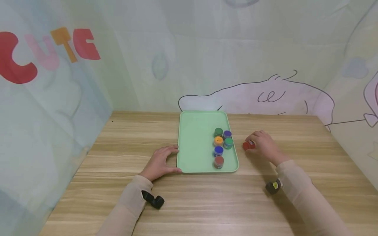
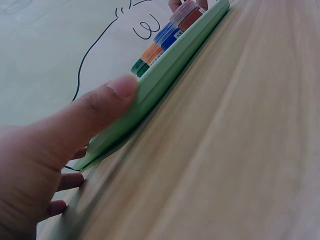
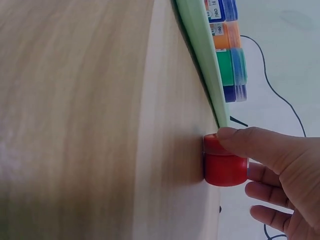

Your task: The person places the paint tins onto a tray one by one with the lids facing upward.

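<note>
My right hand [image 1: 265, 146] pinches a small red paint jar [image 1: 248, 145] on the table, just right of the green tray [image 1: 195, 141]. The right wrist view shows this red jar [image 3: 225, 167] on its side, thumb against one end and the other fingers behind it. At the tray's left edge rests my left hand [image 1: 159, 164], thumb by the near corner and fingers further up the side. In the left wrist view the thumb [image 2: 112, 102] touches the tray's rim. Several jars stand along the tray's right side: brown-red [image 1: 219, 162], blue [image 1: 218, 151], orange [image 1: 218, 141], purple [image 1: 227, 134] and two green ones.
The wooden table [image 1: 206, 203] extends on all sides of the tray. Behind it hangs a printed cloth backdrop [image 1: 141, 65]. A black wrist camera [image 1: 153, 200] sits on the left sleeve, another wrist camera [image 1: 273, 186] on the right.
</note>
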Motion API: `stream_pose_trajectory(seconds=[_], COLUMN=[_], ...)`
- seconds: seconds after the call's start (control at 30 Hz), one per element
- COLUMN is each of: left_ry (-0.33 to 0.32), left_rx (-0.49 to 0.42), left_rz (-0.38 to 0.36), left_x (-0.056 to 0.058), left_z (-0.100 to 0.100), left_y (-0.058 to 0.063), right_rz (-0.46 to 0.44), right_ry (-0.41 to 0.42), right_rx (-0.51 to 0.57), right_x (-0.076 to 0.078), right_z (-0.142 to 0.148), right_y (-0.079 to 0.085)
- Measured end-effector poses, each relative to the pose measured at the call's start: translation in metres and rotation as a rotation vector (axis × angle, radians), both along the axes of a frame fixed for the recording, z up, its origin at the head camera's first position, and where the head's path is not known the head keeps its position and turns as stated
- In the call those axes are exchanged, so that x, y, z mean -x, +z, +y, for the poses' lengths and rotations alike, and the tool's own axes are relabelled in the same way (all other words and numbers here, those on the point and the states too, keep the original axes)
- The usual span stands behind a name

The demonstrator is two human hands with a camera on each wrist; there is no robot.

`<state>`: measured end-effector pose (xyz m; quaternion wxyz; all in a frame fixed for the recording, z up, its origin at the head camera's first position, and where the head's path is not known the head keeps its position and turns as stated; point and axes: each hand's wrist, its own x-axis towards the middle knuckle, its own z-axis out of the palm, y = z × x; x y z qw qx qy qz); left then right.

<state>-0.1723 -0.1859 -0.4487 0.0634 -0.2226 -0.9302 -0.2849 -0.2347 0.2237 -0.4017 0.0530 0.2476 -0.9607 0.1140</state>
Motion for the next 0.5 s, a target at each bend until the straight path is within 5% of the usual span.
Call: stream_pose_trajectory(seconds=[0.5], left_ry=[0.005], left_rx=[0.011], left_rz=[-0.023], left_x=[0.0002], left_z=[-0.0001], left_y=[0.0004], right_rz=[0.025], right_ry=[0.006], right_rx=[-0.029], right_x=[-0.0011], right_z=[-0.0006], right_y=[-0.0052])
